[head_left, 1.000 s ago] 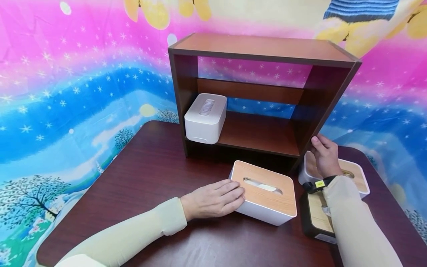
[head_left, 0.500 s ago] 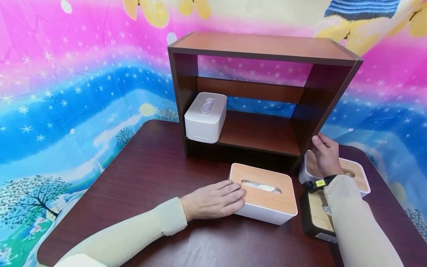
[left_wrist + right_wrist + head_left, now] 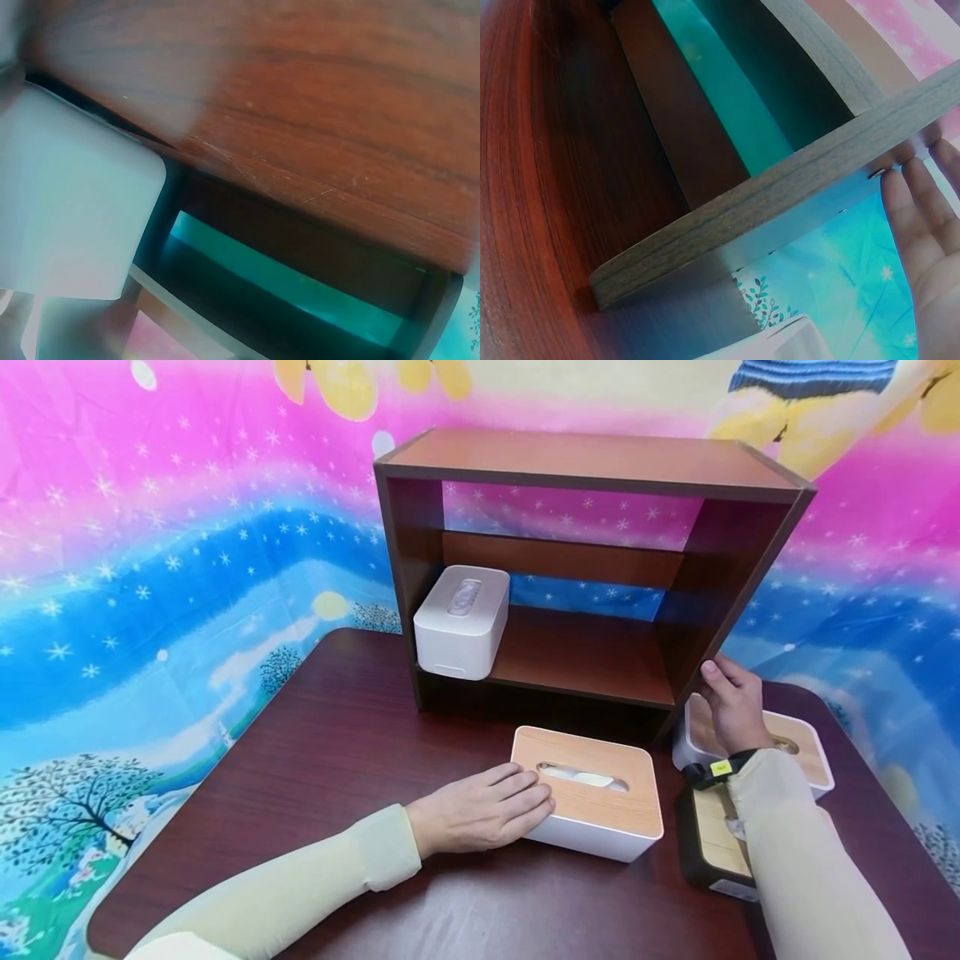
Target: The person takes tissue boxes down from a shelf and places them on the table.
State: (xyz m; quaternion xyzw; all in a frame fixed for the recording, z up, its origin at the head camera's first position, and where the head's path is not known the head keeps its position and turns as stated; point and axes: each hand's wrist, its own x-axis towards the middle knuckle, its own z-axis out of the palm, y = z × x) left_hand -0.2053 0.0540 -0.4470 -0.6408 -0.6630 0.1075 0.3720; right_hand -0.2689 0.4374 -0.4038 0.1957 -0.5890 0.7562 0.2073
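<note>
My left hand [image 3: 483, 810] rests with extended fingers on the left end of a white tissue box [image 3: 600, 814] with a wood-look lid. Tissue shows in the slot of that lid; the thumb is hidden. In the left wrist view the box's white wall [image 3: 82, 202] fills the left side. Fingertips of my right hand [image 3: 735, 706] touch the outer right side of a brown two-level shelf unit [image 3: 592, 460]. The right wrist view shows those fingers [image 3: 911, 202] extended against the side panel [image 3: 780, 214].
An all-white tissue box [image 3: 461, 627] sits at the left on the shelf board. Under and beside my right forearm are a white box [image 3: 798, 743] and a dark-sided box [image 3: 716, 835], both with wood-look lids. The dark table [image 3: 322, 785] meets a printed backdrop cloth [image 3: 187, 568].
The wood-lidded tissue box under my left hand has shifted slightly to the left and turned a little. Both hands have stayed nearly in place, and the shelf unit looks unmoved.
</note>
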